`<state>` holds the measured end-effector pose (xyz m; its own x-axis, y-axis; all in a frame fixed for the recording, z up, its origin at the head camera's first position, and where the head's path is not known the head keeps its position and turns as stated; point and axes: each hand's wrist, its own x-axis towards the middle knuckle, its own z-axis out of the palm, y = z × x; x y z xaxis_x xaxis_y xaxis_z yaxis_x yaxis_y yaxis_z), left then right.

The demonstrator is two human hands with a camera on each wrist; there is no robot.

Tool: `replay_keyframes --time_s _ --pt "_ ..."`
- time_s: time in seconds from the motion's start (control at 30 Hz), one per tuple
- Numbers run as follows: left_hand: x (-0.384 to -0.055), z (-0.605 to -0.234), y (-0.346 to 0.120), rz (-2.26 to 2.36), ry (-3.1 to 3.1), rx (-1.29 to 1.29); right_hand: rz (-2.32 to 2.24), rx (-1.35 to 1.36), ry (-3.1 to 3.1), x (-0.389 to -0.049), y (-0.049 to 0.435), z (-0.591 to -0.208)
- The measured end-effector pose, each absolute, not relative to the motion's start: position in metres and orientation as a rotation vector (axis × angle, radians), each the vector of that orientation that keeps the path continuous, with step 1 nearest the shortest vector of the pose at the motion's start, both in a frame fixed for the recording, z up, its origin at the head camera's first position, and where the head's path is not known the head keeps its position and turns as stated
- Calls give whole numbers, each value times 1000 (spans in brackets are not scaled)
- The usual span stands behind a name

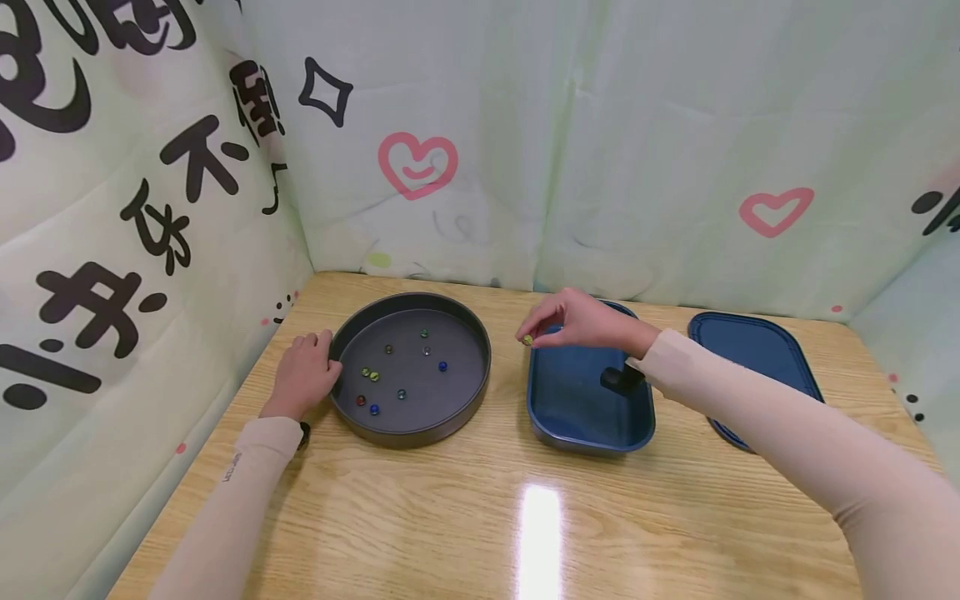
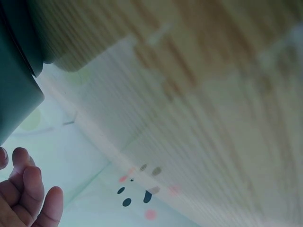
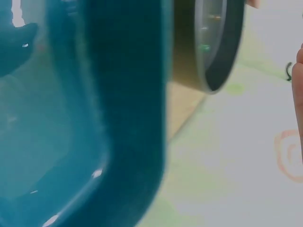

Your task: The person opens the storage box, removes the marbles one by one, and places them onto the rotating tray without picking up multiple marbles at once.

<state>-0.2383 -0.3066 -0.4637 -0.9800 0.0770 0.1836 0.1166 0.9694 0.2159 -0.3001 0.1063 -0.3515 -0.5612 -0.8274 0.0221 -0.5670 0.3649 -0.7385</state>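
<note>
My right hand [image 1: 577,321] pinches a yellowish marble [image 1: 528,340] between thumb and fingertips, above the far left edge of a dark blue rectangular container [image 1: 585,396]. My left hand [image 1: 306,371] grips the left rim of a round dark grey pan [image 1: 420,421], thumb at the rim. Several marbles lie scattered in the pan, among them a red marble [image 1: 361,400] and a blue marble [image 1: 442,367]. The left wrist view shows curled fingers [image 2: 31,189] near the pan's wall [image 2: 16,90]. In the right wrist view the container's wall [image 3: 128,113] fills the left half.
A dark blue lid [image 1: 750,354] lies flat to the right of the container, partly behind my right sleeve. The wooden table [image 1: 420,517] reaches to printed cloth [image 1: 480,167] at the back and left. A bright reflection shows near the front.
</note>
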Motion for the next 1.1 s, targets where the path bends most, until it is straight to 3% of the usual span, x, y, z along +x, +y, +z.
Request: replay_keyframes --time_s 0.5,1.1 --pt "-239 -464 -307 -342 -2950 -128 -1076 -1161 2317 -331 28 -349" --pt "-242 -464 -302 -344 -2955 -108 -1114 -1162 2200 -357 -47 -391"
